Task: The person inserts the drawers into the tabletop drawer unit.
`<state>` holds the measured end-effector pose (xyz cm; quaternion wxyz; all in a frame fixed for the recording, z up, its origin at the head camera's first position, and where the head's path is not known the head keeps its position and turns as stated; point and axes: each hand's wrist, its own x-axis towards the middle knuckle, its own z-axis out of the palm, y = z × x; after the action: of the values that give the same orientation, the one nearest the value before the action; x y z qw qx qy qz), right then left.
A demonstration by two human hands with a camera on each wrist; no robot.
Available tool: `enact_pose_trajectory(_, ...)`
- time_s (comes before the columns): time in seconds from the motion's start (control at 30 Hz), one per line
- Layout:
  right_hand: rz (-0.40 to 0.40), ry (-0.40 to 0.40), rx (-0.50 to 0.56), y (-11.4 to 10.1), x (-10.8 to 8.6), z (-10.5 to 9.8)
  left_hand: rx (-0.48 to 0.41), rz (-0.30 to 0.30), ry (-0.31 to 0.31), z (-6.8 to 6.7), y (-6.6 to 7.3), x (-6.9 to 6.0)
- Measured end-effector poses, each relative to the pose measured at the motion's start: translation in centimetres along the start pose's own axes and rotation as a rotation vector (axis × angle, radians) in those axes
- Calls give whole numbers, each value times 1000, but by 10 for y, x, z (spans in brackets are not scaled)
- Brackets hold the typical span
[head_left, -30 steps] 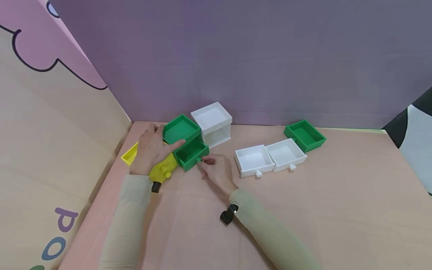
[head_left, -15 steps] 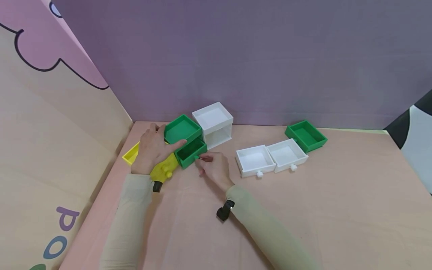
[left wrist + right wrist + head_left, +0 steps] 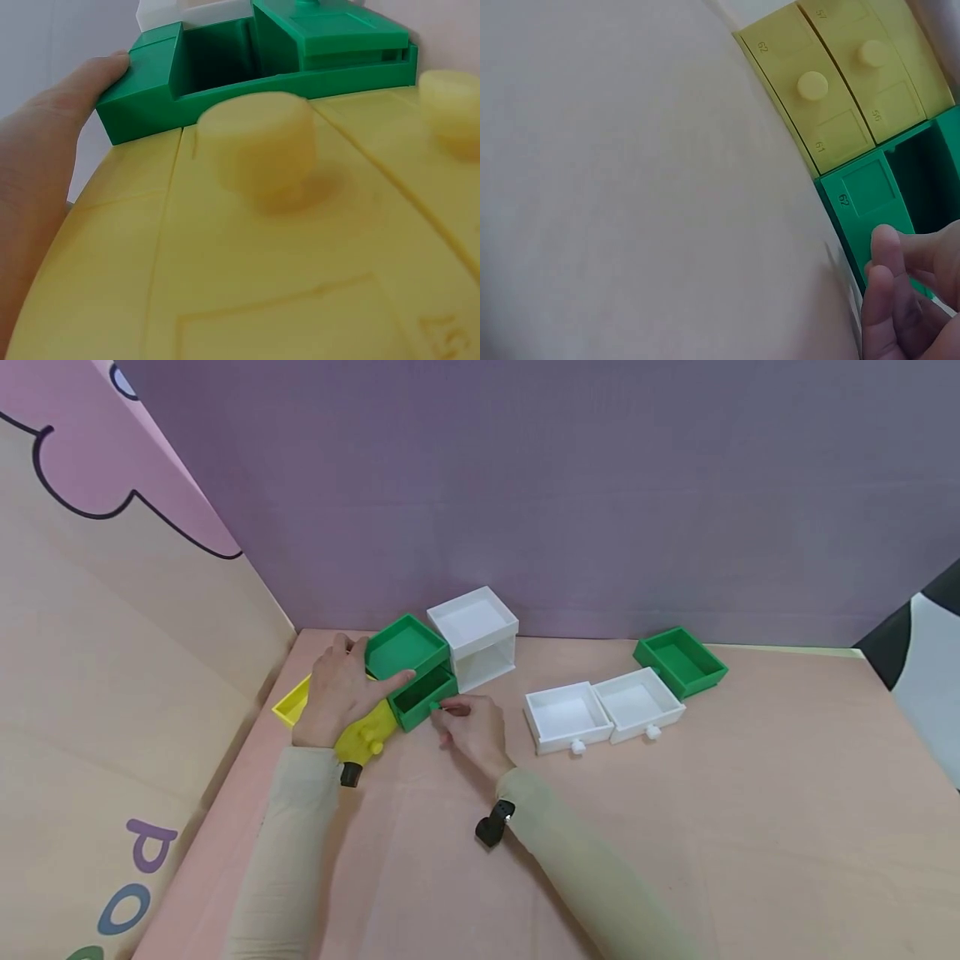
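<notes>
A green drawer cabinet [image 3: 406, 645] stands beside a curved yellow drawer cabinet [image 3: 367, 735] with round knobs. Its lower green drawer [image 3: 424, 697] sticks out partway; above it, in the left wrist view, a dark opening shows. My right hand [image 3: 477, 732] pinches the knob on that drawer's front between thumb and fingers. My left hand [image 3: 337, 695] rests over the yellow cabinet, its straight thumb [image 3: 97, 82] touching the green cabinet's upper edge; its other fingertips are partly hidden. In the right wrist view the green drawer front [image 3: 866, 196] lies flush against the yellow fronts [image 3: 812, 94].
A white cabinet frame [image 3: 474, 631] with an open front stands right of the green one. Farther right lie two white drawers [image 3: 567, 714] and another green drawer [image 3: 680, 662]. A yellow tray-like piece [image 3: 293, 700] shows left of my left hand. Walls bound the back and left.
My right hand has pushed the green drawer farther into its cabinet, moving up and left. My left hand keeps its place on the cabinets.
</notes>
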<state>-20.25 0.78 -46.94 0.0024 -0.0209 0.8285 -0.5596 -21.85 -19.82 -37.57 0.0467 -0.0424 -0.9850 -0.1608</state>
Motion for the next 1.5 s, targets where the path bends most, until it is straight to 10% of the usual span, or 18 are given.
enact_pose_trajectory(1.17,-9,-26,-30,0,-3,-6,4,0,-8,-1,-1,3)
enact_pose_trajectory(1.5,36,-107,147,-12,-18,-35,-1,-24,-18,0,1,1)
